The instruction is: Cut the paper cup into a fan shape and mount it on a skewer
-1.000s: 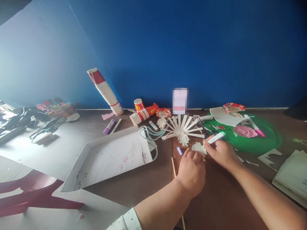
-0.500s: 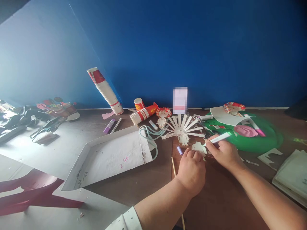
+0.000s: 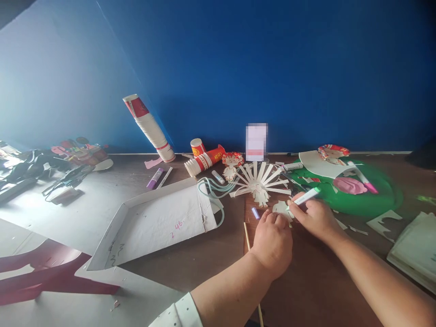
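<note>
My right hand (image 3: 318,218) grips a white marker with a green end (image 3: 308,196), its tip down at a small white paper cutout (image 3: 282,209) shaped like clothing. My left hand (image 3: 272,243) is closed with curled fingers at the cutout's lower left edge, steadying it on the table; its fingertips are partly hidden. Just behind lies a paper doll figure (image 3: 260,196) in front of a fan of white paper strips (image 3: 256,175). A small purple cap (image 3: 255,213) rests left of the cutout.
An open white box lid (image 3: 156,227) lies left, with a thin wooden stick (image 3: 246,234) beside my left arm. Paper cups (image 3: 206,161) lie at the back, near a tall leaning cup stack (image 3: 150,129). On the right are a green plate (image 3: 384,195), paper scraps and a pad (image 3: 413,245).
My right hand and the marker have shifted slightly left and down, and the marker tip now sits further over the cutout. My left hand stays in place.
</note>
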Available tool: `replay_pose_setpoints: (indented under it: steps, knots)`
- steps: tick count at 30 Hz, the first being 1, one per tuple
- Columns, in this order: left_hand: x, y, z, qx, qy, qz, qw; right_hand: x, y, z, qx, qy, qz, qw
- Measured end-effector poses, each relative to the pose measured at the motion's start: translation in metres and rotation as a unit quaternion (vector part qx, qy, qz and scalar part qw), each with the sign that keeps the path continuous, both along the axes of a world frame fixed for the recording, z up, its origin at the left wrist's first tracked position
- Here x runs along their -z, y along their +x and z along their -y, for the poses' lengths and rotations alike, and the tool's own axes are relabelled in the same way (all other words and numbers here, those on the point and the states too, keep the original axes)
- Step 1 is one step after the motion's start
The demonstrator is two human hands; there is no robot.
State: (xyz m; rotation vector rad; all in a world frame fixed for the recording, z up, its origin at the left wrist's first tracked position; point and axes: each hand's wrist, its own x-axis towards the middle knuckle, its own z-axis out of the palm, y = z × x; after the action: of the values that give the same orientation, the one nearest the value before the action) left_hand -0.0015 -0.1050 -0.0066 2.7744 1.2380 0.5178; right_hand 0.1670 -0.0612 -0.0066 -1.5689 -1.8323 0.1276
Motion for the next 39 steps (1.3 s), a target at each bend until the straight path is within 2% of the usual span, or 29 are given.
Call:
replay_pose_setpoints:
  steps: [8,19,28,39]
  knots:
    - [-0.0007,-0.0003,0.0000,0.002,0.021,-0.004,1.000,-0.0004,0.0001,0.0003,0.006,-0.008,0.001,1.000]
    - [-0.0017,-0.0008,0.0000,0.003,0.010,-0.006,1.000,-0.0003,-0.0012,-0.0002,0.010,0.009,0.000,1.000]
    - [-0.0011,-0.0003,0.0004,0.003,0.009,-0.005,1.000,-0.0029,0.0010,0.0042,0.039,-0.016,-0.036,0.998]
    - [-0.0006,-0.0006,0.0003,0.002,0.009,0.005,1.000,-0.0020,-0.0007,0.0032,-0.009,0.001,-0.011,1.000]
